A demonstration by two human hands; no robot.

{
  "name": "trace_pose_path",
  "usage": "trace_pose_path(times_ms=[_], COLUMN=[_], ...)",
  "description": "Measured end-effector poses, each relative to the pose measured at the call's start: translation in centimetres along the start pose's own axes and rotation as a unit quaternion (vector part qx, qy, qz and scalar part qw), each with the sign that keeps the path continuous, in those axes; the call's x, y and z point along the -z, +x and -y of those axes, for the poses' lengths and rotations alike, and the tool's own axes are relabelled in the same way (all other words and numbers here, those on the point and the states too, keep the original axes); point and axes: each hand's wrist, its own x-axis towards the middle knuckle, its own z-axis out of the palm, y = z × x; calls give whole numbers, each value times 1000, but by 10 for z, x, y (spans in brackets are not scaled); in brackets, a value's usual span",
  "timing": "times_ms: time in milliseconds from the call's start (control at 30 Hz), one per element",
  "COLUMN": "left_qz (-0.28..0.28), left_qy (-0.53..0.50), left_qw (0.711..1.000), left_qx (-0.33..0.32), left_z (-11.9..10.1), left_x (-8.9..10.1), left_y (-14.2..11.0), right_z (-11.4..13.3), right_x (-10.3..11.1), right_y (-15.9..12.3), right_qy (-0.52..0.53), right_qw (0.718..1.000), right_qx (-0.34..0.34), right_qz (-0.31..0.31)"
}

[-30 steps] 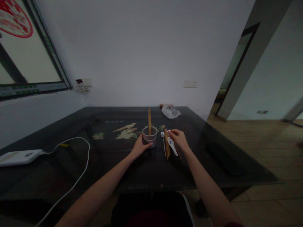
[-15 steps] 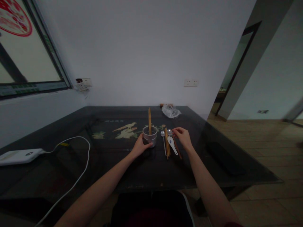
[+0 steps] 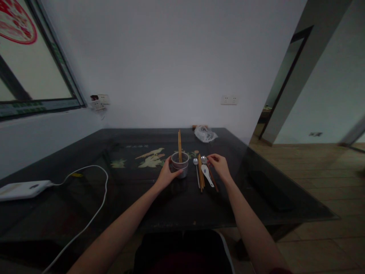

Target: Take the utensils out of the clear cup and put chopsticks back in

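My left hand (image 3: pixel 165 176) is wrapped round the near left side of a clear plastic cup (image 3: pixel 180 164) that stands on the dark table (image 3: pixel 137 198). Wooden chopsticks (image 3: pixel 180 145) stand upright in the cup. To its right lie more chopsticks (image 3: pixel 200 176), a metal spoon (image 3: pixel 195 163) and a white ceramic spoon (image 3: pixel 208 176). My right hand (image 3: pixel 219 167) hovers over the far end of this cutlery, fingers curled and pinched near a second metal spoon (image 3: pixel 203 159); whether it grips anything I cannot make out.
A crumpled plastic bag (image 3: pixel 205 134) lies at the table's far edge. A white device (image 3: pixel 24 189) with a white cable (image 3: pixel 94 198) sits at the left. A dark flat object (image 3: pixel 269 190) rests on the right side. A doorway opens at the right.
My right hand has drawn back slightly to the right from the cutlery and lowered. My left hand has stayed on the cup.
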Motion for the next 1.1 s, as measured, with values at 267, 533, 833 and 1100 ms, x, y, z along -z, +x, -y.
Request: trace_pose_path(times_ms=[267, 533, 833, 1100], left_qz=[-61, -99, 274, 207], left_qy=[71, 195, 358, 496], left_qw=[994, 950, 884, 843], left_qx=[-54, -223, -127, -16], left_z=[-29, -88, -134, -86], left_x=[14, 13, -65, -101], left_y=[3, -26, -28, -9], right_z=[0, 6, 2, -8], right_x=[-1, -4, -4, -5], right_y=[-1, -4, -2, 1], right_qy=[-9, -41, -83, -166], right_qw=[1000, 999, 996, 986], right_qx=[5, 11, 17, 12], right_qz=[2, 9, 25, 28])
